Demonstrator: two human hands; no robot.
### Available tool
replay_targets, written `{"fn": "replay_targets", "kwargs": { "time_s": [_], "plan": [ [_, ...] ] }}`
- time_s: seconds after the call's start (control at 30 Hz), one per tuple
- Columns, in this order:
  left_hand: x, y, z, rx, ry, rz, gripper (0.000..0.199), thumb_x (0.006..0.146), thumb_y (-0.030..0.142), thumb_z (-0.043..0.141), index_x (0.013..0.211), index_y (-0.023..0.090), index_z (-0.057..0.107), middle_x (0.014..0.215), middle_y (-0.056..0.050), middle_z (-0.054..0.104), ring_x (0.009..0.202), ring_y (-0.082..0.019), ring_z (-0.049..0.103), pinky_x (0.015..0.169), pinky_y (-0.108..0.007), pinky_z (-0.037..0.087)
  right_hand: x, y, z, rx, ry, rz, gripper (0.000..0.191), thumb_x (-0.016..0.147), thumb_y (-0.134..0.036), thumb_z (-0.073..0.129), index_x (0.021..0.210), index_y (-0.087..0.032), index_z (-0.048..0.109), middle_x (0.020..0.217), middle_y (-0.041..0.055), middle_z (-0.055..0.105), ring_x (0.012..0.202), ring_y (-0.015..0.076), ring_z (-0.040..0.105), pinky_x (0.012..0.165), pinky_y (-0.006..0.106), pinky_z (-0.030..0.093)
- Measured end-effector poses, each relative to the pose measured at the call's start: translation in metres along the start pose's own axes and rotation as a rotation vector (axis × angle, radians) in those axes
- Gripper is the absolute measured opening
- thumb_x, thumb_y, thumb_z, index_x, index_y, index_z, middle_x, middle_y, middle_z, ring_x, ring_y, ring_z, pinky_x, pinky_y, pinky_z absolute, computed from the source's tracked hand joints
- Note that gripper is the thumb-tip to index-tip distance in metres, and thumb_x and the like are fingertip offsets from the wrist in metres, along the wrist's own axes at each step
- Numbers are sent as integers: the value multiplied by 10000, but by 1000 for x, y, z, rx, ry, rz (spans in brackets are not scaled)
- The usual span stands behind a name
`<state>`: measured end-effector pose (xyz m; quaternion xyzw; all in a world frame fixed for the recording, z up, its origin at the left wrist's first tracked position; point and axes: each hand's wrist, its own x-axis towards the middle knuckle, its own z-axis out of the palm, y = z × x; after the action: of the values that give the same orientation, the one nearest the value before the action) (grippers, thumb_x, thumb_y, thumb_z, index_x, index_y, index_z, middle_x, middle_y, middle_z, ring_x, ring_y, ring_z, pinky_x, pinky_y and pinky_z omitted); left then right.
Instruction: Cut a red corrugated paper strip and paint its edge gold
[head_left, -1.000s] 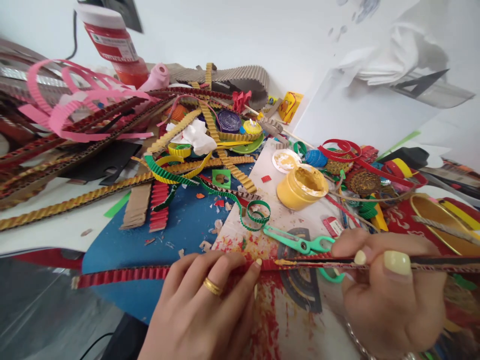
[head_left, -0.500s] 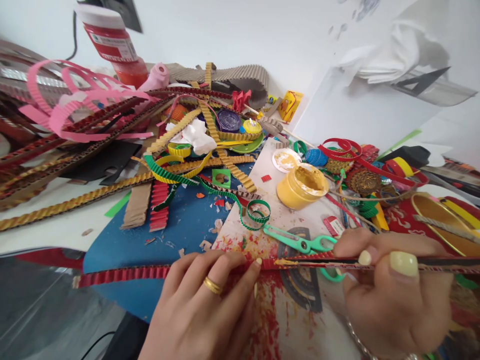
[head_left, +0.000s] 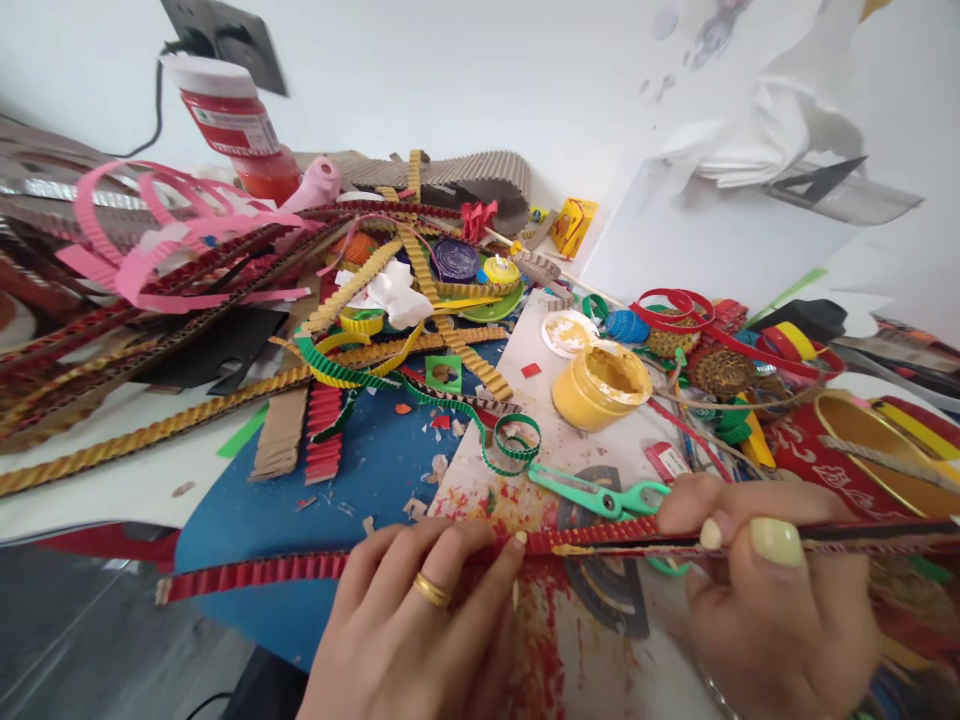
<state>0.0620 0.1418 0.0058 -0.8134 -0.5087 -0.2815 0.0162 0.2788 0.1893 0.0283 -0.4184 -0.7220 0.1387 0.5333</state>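
Red corrugated strip point(head_left: 255, 574) lies across the near edge of the worktop point(head_left: 135, 480), running from the blue sheet point(head_left: 360, 470) at left over the paint-spattered paper point(head_left: 555, 640) to the right. Left hand point(head_left: 420, 625), gold ring on one finger, rests on the strip's middle; its fingers point(head_left: 480, 560) lie flat and pressed down on the strip, not curled round it. Right hand point(head_left: 765, 590) pinches a thin dark-handled brush point(head_left: 862, 532) between thumb and forefinger, the fingers closed on it. The brush lies along the strip; its tip point(head_left: 574, 549), loaded with yellow-gold paint, touches the strip just right of the left hand's fingertips.

Just behind the strip: mint-green scissors point(head_left: 600, 492), lying flat, partly hidden by the right hand. Farther back on the paper stands an open yellow paint pot point(head_left: 600, 383), its lid point(head_left: 568, 331) beside it, smeared inside. A green corrugated coil point(head_left: 517, 440) sits near the scissors' blades. Left rear: heap of gold, brown and pink corrugated strips point(head_left: 150, 260); red paint bottle point(head_left: 232, 125) upright by the wall.
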Motion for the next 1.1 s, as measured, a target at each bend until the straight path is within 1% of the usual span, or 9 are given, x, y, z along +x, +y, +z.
{"fn": "replay_targets", "kwargs": {
  "time_s": [0.1, 0.2, 0.27, 0.4, 0.53, 0.63, 0.8, 1.0, 1.1],
  "plan": [
    [1, -1, 0, 4, 19, 3, 266, 890, 227, 545, 1128, 296, 642, 1072, 52, 678, 974, -140, 567, 843, -286, 394, 0, -2, 5, -6, 117, 18, 179, 957, -245, 417, 839, -211, 548, 709, 10, 569, 585, 144, 552, 489, 295, 472],
    [-1, -2, 1, 22, 36, 31, 265, 886, 215, 550, 1121, 292, 648, 1045, 48, 682, 953, -134, 575, 832, -272, 402, 6, -6, 12, 80, 345, 14, 173, 950, -225, 453, 808, -206, 549, 661, -18, 582, 432, 100, 458, 363, 258, 362],
    [-3, -2, 2, 9, 42, 19, 278, 892, 203, 539, 1131, 297, 644, 1048, 41, 681, 944, -141, 580, 831, -277, 412, 11, -10, 16, 190, 410, 91, 169, 950, -238, 467, 797, -210, 533, 653, -29, 589, 375, 88, 416, 314, 256, 321],
    [-5, -4, 4, -37, 28, -55, 312, 916, 173, 472, 1137, 322, 634, 1049, 20, 677, 930, -167, 587, 801, -305, 448, 17, -16, 16, 307, 441, 164, 167, 951, -277, 485, 803, -217, 535, 662, -35, 606, 479, 105, 521, 396, 234, 412],
    [-2, -9, 5, -30, 60, -21, 265, 888, 171, 534, 1097, 297, 638, 976, 18, 680, 846, -145, 606, 704, -264, 476, 19, -15, 14, 355, 435, 206, 175, 948, -290, 488, 792, -219, 524, 650, -41, 612, 475, 99, 503, 397, 214, 400],
    [0, -11, 6, -45, 77, -61, 212, 888, 216, 567, 1073, 291, 640, 938, 24, 681, 806, -136, 618, 667, -259, 483, 20, -11, 14, 333, 445, 183, 188, 947, -322, 498, 791, -217, 517, 657, -41, 612, 473, 97, 499, 388, 208, 392],
    [0, -10, 7, -55, 87, -99, 213, 879, 238, 582, 1075, 288, 648, 921, 17, 683, 803, -141, 632, 663, -262, 500, 20, -10, 16, 356, 548, 72, 156, 962, -316, 484, 852, -212, 520, 716, -27, 622, 510, 105, 510, 402, 221, 379],
    [1, -12, 6, -4, 93, -75, 221, 885, 232, 561, 1070, 293, 667, 924, -2, 691, 800, -148, 645, 652, -257, 522, 18, -16, 17, 434, 512, 62, 101, 971, -266, 465, 934, -217, 545, 846, 7, 651, 547, 114, 524, 470, 251, 438],
    [-2, -20, 8, 29, 115, -30, 218, 893, 241, 548, 1064, 292, 673, 922, -1, 700, 796, -138, 661, 652, -230, 540, 16, -15, 17, 444, 414, 89, 140, 983, -253, 415, 942, -225, 545, 807, 1, 628, 550, 104, 522, 469, 228, 442]
  ]
}}
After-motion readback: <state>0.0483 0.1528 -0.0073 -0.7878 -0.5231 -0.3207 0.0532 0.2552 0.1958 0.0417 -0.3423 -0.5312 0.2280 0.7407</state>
